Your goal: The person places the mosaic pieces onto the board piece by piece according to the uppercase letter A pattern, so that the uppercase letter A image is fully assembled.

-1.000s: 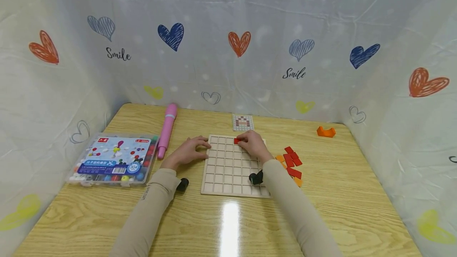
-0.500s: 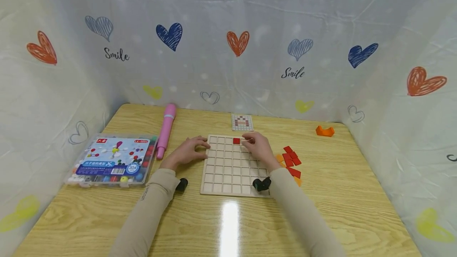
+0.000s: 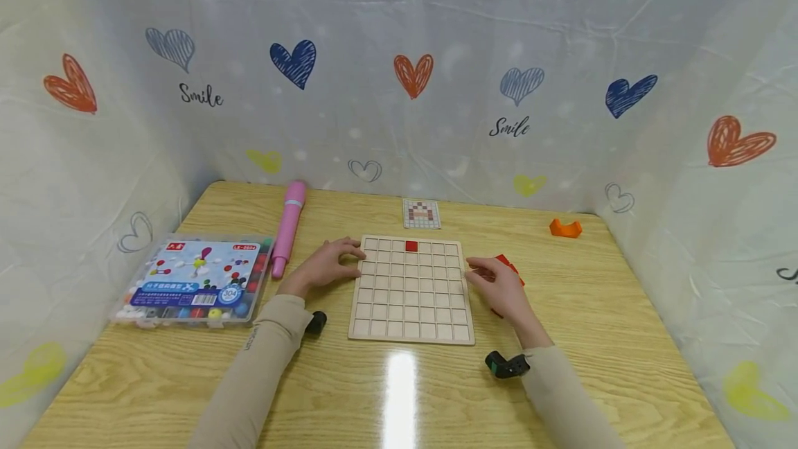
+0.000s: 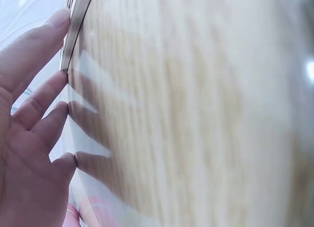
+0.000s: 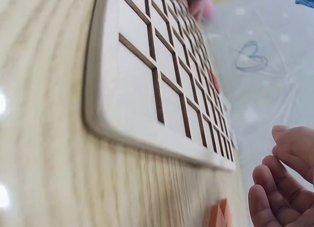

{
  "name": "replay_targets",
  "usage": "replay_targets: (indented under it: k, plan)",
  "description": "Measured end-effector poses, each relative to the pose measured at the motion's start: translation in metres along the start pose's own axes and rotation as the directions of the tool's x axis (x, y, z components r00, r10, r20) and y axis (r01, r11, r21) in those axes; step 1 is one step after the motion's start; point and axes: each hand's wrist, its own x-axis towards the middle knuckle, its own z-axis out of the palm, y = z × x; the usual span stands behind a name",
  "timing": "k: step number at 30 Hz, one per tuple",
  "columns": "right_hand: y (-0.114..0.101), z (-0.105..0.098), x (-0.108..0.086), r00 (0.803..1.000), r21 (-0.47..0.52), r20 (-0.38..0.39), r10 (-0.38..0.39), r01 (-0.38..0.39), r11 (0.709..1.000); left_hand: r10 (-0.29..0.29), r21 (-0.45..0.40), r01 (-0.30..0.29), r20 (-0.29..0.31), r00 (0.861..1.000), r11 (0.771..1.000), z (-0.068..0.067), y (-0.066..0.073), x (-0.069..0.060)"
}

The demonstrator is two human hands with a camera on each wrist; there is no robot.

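Observation:
A wooden grid board (image 3: 411, 289) lies flat on the table. One red square tile (image 3: 411, 246) sits in a cell of its far row. At the board's left edge rests my left hand (image 3: 325, 265), thumb and fingertips touching the rim; the left wrist view shows the fingers fairly straight. My right hand (image 3: 501, 288) hovers just right of the board, above the loose red tiles (image 3: 510, 266), which it partly hides. Its fingers are loosely bent and nothing shows between them in the right wrist view, where orange-red tiles (image 5: 219, 216) lie below the hand.
Behind the board lies a small pattern card (image 3: 421, 214). To the left are a pink pen-shaped tube (image 3: 289, 227) and a clear plastic box (image 3: 196, 279) of coloured balls. An orange bracket-shaped piece (image 3: 565, 228) stands at the back right. Patterned curtains surround the table.
My right hand has let go of the red tile in the far row and moved right and nearer, off the board towards the loose tiles. The left hand stays at the board's edge.

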Motion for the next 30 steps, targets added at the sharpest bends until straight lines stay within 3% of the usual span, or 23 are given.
replay_targets:
  k: [10,23,30]
  plan:
    - [0.022,-0.038,-0.04,0.993,0.037,-0.057,0.105,-0.103,0.994,0.0,-0.009,0.0,-0.003,1.0,1.0,0.001,0.0,-0.001]
    - [0.046,-0.07,-0.065,0.978,-0.03,-0.16,0.136,-0.143,0.989,0.012,-0.043,-0.012,-0.017,1.0,0.999,0.004,-0.003,0.0]
    - [0.055,-0.076,-0.065,0.989,-0.107,-0.093,0.112,-0.122,0.987,0.023,-0.037,-0.024,-0.028,0.999,0.999,0.003,-0.001,-0.004]
